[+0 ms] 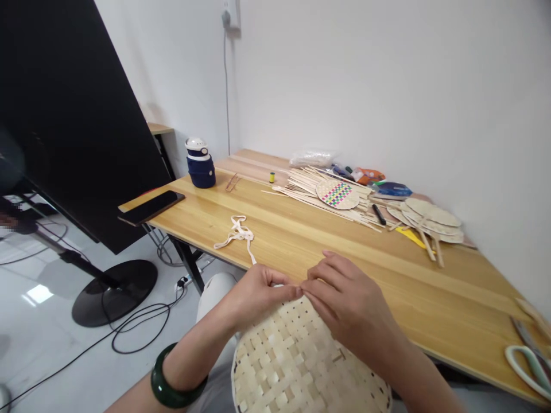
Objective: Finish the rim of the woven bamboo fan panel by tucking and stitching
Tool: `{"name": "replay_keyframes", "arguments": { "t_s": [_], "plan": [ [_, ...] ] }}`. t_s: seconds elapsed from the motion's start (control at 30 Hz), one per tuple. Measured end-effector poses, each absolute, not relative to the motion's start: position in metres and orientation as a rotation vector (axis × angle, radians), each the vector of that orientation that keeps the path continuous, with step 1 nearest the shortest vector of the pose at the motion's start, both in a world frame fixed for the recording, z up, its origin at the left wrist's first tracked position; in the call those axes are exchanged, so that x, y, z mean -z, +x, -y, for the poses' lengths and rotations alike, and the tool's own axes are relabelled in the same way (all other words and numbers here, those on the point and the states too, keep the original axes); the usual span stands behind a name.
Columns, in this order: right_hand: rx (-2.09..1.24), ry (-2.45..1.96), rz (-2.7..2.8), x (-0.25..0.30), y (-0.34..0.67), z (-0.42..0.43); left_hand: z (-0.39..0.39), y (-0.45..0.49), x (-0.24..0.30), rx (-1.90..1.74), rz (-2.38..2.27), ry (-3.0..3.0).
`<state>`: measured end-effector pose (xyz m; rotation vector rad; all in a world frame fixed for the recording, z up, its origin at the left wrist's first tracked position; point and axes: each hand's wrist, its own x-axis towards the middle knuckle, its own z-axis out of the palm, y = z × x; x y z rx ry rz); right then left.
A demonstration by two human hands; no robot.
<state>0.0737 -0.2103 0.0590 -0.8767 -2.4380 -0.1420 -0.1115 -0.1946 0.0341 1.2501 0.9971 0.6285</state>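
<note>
A round woven fan [282, 361] of pale strips rests over my lap, its top rim against the table's front edge. My left hand [262, 295] pinches that rim between thumb and fingers. From the other side my right hand [344, 292] has its fingertips closed on the same spot, close to the left thumb. What lies between the fingertips is mostly hidden. A white ribbon [241, 232] lies loosely heaped on the table, and one end runs down behind my left hand. Pale edging shows along the fan's left rim.
Thin strips [297, 186] lie at the back under a colour-patterned woven disc [338, 194]. Handled fans [434, 218] and a black pen [379, 214] sit right. Scissors [529, 355] lie far right. A phone [152, 207], blue bottle [201, 166] and yellow spool [272, 178] stand left.
</note>
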Motion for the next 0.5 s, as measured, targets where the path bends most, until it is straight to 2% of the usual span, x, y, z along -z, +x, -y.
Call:
{"name": "replay_keyframes", "arguments": {
  "t_s": [0.3,0.5],
  "plan": [
    [0.141,-0.732,2.271,-0.061,0.058,0.209,0.194,-0.112,-0.036,-0.760,-1.076,1.307],
    [-0.433,-0.913,1.855,-0.065,0.078,0.235,0.189,-0.125,-0.037,-0.856,-1.228,1.215]
  ]
}}
